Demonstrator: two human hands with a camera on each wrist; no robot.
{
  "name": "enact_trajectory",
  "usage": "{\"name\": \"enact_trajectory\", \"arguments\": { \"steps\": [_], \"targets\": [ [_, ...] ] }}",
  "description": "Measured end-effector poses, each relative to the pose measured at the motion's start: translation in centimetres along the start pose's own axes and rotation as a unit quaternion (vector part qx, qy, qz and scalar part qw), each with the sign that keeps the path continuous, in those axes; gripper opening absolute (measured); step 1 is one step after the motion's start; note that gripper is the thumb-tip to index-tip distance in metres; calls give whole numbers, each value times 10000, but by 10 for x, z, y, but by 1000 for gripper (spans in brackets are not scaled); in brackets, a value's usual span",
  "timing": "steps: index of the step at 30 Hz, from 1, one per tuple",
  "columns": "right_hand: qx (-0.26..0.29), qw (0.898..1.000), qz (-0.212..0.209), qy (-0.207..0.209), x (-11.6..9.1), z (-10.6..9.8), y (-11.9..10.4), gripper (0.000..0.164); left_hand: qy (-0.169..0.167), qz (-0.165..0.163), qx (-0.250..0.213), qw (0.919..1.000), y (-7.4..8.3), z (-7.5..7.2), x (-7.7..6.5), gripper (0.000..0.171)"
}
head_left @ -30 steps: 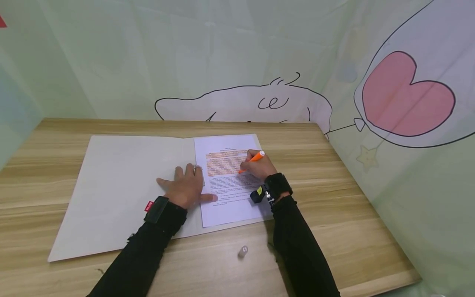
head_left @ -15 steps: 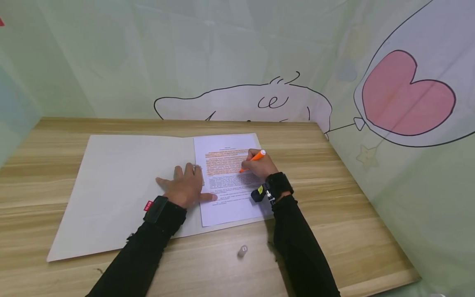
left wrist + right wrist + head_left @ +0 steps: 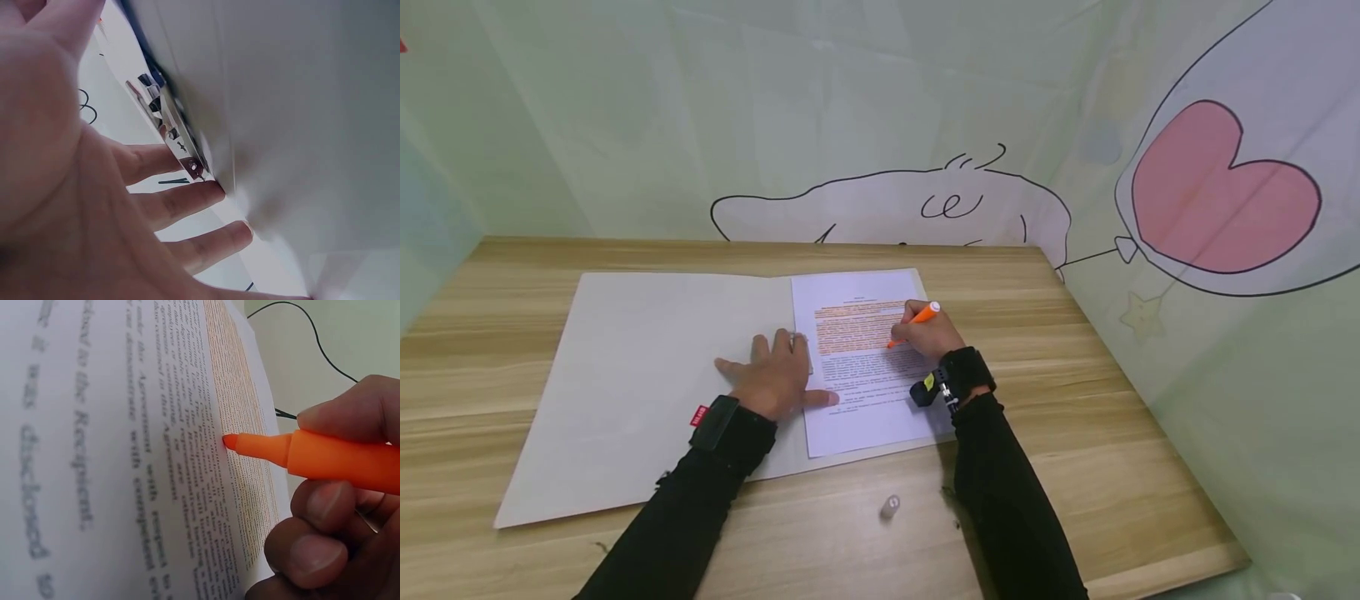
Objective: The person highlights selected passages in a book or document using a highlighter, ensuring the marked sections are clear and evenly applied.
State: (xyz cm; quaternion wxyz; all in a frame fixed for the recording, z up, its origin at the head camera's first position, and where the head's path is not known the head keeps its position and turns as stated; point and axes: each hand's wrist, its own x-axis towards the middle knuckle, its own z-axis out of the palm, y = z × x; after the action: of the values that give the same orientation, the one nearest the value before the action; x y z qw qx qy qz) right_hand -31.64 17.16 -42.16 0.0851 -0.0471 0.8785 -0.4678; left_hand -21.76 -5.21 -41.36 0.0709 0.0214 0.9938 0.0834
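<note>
My right hand (image 3: 931, 335) grips an orange highlighter (image 3: 340, 459), its tip down at the printed sheet (image 3: 865, 433). Orange marking covers the upper paragraph of the text, and the lower lines are plain black print. The sheet lies on the right side of an opened white folder (image 3: 647, 358). My left hand (image 3: 773, 379) rests with spread fingers over the folder's middle, its thumb on the sheet's left edge. In the left wrist view a metal clip (image 3: 178, 140) shows beside those fingers.
A small pale cap (image 3: 890, 507) lies on the wooden table (image 3: 820, 542) in front of the folder. Behind and to the right hangs a printed cloth backdrop (image 3: 880, 100) with a heart balloon drawing.
The highlighter and my right hand have slid slightly to the right along a line of text. My left hand has stayed in place.
</note>
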Motion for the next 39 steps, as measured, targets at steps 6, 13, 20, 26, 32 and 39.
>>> {"name": "enact_trajectory", "arguments": {
  "steps": [6, 13, 20, 26, 32, 39],
  "targets": [
    [49, 9999, 87, 7, 0, -2, 1, 27, 1, -13, 6, 10000, 0, 0, -1, 111],
    [88, 9999, 146, -12, -1, -5, 2, 28, 2, -20, -24, 10000, -1, -1, 0, 112],
    [37, 9999, 150, -34, 0, -8, 1, 27, -14, -18, -6, 10000, -1, -1, -1, 112],
    [38, 9999, 144, -62, 0, -10, 1, 27, -18, -12, 0, 10000, 0, -2, 0, 112],
    [38, 9998, 187, -29, -1, -11, 4, 28, -13, -20, -30, 10000, 1, -1, 0, 112],
    [312, 9993, 194, 41, -1, -11, 6, 29, 39, -23, -78, 10000, 1, 1, 1, 112]
  ]
}}
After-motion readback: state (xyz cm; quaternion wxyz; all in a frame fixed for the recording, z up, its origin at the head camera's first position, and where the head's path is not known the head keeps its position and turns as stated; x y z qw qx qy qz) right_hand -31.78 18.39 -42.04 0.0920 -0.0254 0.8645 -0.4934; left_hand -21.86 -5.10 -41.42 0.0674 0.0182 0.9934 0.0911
